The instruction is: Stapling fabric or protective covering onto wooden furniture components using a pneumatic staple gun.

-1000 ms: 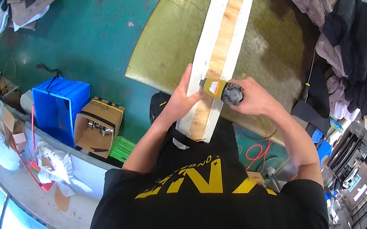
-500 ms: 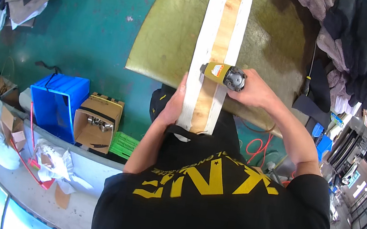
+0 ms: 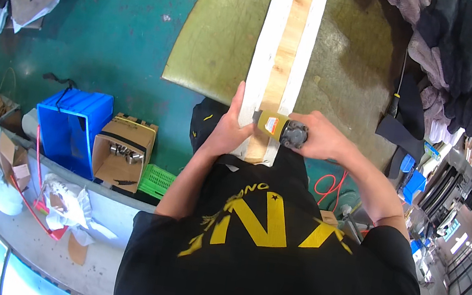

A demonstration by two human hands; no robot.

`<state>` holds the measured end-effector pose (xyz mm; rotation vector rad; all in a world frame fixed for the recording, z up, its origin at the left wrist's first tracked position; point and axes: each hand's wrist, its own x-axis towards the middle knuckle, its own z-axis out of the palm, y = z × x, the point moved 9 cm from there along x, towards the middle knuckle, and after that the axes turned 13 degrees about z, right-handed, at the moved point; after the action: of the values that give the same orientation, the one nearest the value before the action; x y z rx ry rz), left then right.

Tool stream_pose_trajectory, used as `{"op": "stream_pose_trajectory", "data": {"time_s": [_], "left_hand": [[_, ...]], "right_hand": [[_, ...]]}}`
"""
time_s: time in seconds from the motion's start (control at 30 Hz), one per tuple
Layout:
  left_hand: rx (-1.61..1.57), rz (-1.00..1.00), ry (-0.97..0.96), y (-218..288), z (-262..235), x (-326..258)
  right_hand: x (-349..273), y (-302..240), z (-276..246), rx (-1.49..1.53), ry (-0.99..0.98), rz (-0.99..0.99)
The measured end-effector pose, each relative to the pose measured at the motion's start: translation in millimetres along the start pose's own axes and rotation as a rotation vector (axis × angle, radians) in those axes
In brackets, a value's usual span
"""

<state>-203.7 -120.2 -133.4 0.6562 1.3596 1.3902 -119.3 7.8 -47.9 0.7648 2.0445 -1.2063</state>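
A long wooden board (image 3: 283, 63) with white fabric folded over both long edges runs away from my body over the table. My left hand (image 3: 229, 129) grips its left edge near the close end, thumb pointing forward and fingertips partly hidden at the side. In my right hand (image 3: 324, 137) is a yellow and black staple gun (image 3: 274, 125), its nose pointing left across the board toward the left fabric strip. My fingers wrap its handle, which the gun's head mostly hides. Whether the nose touches the fabric I cannot tell.
The olive-green table (image 3: 221, 41) lies under the board. To the left stand a blue crate (image 3: 72, 132), a cardboard box (image 3: 120, 157) with metal parts, and a green basket (image 3: 156, 181). A red hose (image 3: 327, 189) coils at right; dark and grey fabrics (image 3: 446, 50) pile beyond.
The staple gun in my right hand has moved toward me along the board. My left hand has shifted so its thumb side lies over the board's left edge.
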Motion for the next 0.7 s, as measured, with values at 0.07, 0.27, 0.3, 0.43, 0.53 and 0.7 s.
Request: {"op": "stream_pose_trajectory", "data": {"time_s": [0.07,0.27,0.3,0.43,0.53,0.7], "left_hand": [[0.002,0.010,-0.004,-2,-1,-2],[-0.516,-0.148,0.025,-49,3,-35],[-0.394,-0.111,0.001,-43,2,-36],[-0.284,-0.066,-0.007,-33,3,-37],[-0.235,-0.079,0.008,-37,1,-36],[-0.305,-0.025,0.005,-32,2,-34]], "right_hand": [[-3,-2,4,-0.017,-0.008,-0.025],[-2,3,8,0.074,0.044,0.059],[-3,2,8,0.064,0.044,0.032],[-8,-2,23,0.013,0.012,-0.040],[-8,-1,32,-0.079,-0.027,0.015],[-13,-4,43,-0.076,-0.025,0.022]]}}
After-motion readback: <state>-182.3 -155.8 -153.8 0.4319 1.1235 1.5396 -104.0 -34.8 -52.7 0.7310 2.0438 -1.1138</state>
